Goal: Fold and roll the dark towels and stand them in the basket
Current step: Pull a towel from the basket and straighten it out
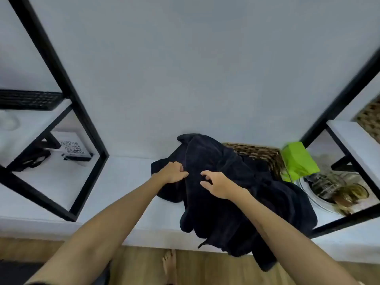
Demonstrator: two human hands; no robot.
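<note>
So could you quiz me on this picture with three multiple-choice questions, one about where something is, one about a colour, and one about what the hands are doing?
1. Where is the woven basket?
A. On the floor
B. On the white counter, behind the dark towels
C. On the left shelf

2. What colour is the bag beside the basket?
A. Bright green
B. Red
C. Yellow

3. What is the left hand doing?
A. Hanging idle
B. Holding a jar
C. Pinching the towel cloth

Answers:
1 B, since the basket stands on the counter with the dark towels heaped before it.
2 A, the bag is bright green.
3 C, the left hand pinches the cloth; the right hand reaches with curled fingers beside it.
</note>
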